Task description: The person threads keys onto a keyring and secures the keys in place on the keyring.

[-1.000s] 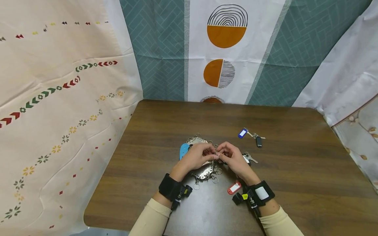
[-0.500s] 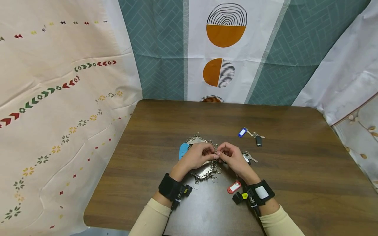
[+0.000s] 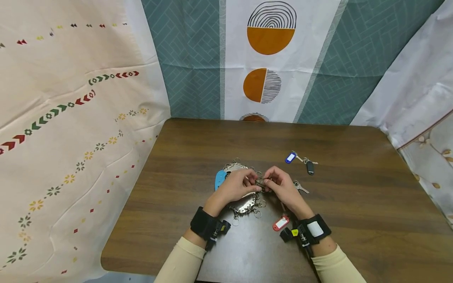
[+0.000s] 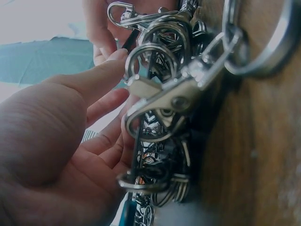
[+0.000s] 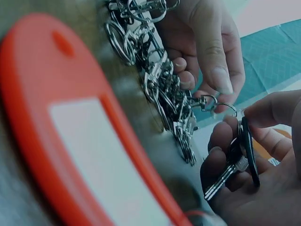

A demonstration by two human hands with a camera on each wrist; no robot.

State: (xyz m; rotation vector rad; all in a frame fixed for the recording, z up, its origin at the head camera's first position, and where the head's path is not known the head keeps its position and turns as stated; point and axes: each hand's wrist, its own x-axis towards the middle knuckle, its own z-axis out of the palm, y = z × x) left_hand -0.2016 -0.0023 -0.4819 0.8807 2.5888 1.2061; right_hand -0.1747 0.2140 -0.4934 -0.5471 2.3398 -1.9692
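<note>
A shiny silver disc [image 3: 244, 205], its edge hung with swivel clasps and rings, lies on the table partly hidden under my left hand [image 3: 236, 185]. That hand's thumb and fingers are bent at a swivel clasp [image 5: 204, 100] on the disc's right side; their exact contact is partly hidden. My right hand [image 3: 283, 189] pinches a key ring [image 5: 230, 109] joined to this clasp. From the ring a silver key [image 5: 221, 181] and a dark, thin tag [image 5: 249, 150] hang into the right palm. Close to the left wrist camera, another clasp [image 4: 178, 96] dangles from the disc.
A red key tag [image 3: 281, 223] lies before my right wrist. Beyond the right hand are loose keys [image 3: 300, 186]; farther back lie a blue tag [image 3: 290, 157] and a black tag [image 3: 310, 168] with keys. A light blue tag [image 3: 220, 179] sits left of the disc.
My right hand has shifted slightly right and up, opening a gap to the left hand where metal now shows. The left hand has hardly moved.
</note>
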